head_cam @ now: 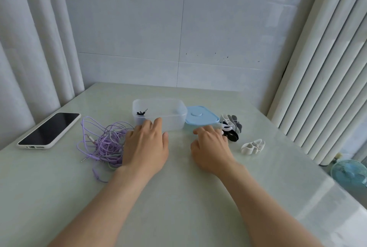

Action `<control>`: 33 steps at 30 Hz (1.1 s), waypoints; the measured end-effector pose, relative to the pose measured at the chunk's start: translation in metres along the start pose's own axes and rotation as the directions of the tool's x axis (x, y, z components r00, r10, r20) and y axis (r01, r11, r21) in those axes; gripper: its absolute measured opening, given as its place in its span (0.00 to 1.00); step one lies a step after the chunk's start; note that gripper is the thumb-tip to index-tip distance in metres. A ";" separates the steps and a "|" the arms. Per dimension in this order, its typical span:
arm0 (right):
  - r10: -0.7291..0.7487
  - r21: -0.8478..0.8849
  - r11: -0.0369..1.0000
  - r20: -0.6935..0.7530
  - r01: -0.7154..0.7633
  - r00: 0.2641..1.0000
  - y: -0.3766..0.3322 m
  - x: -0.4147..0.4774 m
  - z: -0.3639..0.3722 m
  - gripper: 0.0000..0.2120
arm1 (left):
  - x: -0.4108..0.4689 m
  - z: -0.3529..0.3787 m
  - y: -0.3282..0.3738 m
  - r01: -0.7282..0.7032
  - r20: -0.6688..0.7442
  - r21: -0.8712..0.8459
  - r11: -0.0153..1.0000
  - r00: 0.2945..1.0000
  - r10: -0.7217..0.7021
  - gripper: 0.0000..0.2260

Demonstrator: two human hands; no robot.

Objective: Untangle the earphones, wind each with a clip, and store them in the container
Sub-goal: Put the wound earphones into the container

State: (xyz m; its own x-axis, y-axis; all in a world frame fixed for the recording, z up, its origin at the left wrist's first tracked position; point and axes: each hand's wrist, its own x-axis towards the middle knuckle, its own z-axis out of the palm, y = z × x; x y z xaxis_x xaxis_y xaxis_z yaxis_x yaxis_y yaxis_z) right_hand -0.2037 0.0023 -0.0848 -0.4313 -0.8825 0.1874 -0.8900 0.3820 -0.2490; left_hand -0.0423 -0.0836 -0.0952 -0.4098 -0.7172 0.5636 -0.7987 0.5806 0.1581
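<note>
Earphones (103, 143) seem light, limp, snaggy; take by a plug (85, 160). Left hand (145, 145) grip released; right hand (212, 147) at clips (232, 125), cannot tell.

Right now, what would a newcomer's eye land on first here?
The purple earphone tangle lies left of centre, beside the left hand. Behind the hands stands the open clear container, its blue lid to its right. The right hand reaches toward the clips.
</note>
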 end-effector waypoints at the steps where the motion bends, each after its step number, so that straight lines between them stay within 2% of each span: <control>1: -0.020 -0.031 0.999 0.030 0.021 0.999 0.000 0.000 0.003 0.14 | -0.001 -0.002 0.000 0.006 0.012 0.008 1.000 1.000 -0.006 0.16; 4: -0.038 -0.110 0.993 0.065 0.045 0.997 -0.003 -0.002 0.005 0.13 | -0.001 -0.008 -0.001 0.020 0.071 -0.006 1.000 0.997 -0.019 0.17; 7: -0.088 -0.121 0.989 -0.035 0.083 0.996 -0.016 -0.007 0.002 0.15 | 0.001 -0.020 -0.005 0.033 0.015 0.033 0.999 0.999 -0.033 0.18; 10: -0.182 0.028 0.982 -0.075 0.184 0.980 -0.039 -0.020 0.002 0.15 | 0.002 -0.027 -0.015 0.156 -0.086 0.056 0.986 0.985 -0.151 0.22; 12: -0.242 0.159 0.957 -0.030 0.243 0.970 -0.057 -0.027 0.005 0.16 | 0.001 -0.030 -0.021 0.292 -0.117 0.016 0.956 0.951 -0.288 0.20; 14: -0.308 0.241 0.925 0.027 0.292 0.951 -0.071 -0.034 0.008 0.17 | 0.001 -0.032 -0.024 0.424 -0.013 -0.023 0.905 0.905 -0.424 0.18; 16: -0.370 0.271 0.899 0.046 0.345 0.928 -0.081 -0.039 0.012 0.11 | 0.003 -0.036 -0.024 0.492 0.111 -0.038 0.870 0.867 -0.485 0.14; 18: -0.404 0.267 0.885 0.029 0.382 0.914 -0.084 -0.040 0.015 0.05 | 0.003 -0.038 -0.026 0.483 0.135 -0.061 0.873 0.871 -0.473 0.12; 21: -0.402 0.291 0.877 0.007 0.382 0.916 -0.075 -0.035 0.013 0.07 | 0.005 -0.040 -0.029 0.468 0.116 -0.100 0.878 0.882 -0.456 0.12; 25: -0.406 0.225 0.888 -0.032 0.402 0.913 -0.058 -0.032 0.007 0.05 | 0.005 -0.043 -0.030 0.442 0.081 -0.180 0.879 0.897 -0.435 0.09; 29: -0.316 0.265 0.913 -0.024 0.311 0.948 -0.041 -0.032 -0.005 0.06 | 0.005 -0.048 -0.025 0.425 -0.037 -0.157 0.892 0.900 -0.435 0.10; 33: -0.178 0.261 0.946 -0.080 0.193 0.981 -0.024 -0.026 -0.014 0.08 | 0.004 -0.051 -0.021 0.306 -0.122 -0.239 0.921 0.932 -0.342 0.15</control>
State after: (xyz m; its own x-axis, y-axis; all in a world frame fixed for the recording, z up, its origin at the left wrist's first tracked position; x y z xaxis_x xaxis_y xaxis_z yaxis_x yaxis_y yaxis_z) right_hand -0.1730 0.0196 -0.0705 -0.2769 -0.9114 0.3043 -0.8861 0.1197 -0.4478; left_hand -0.0042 -0.0792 -0.0548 -0.0556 -0.8199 0.5699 -0.7562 0.4072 0.5121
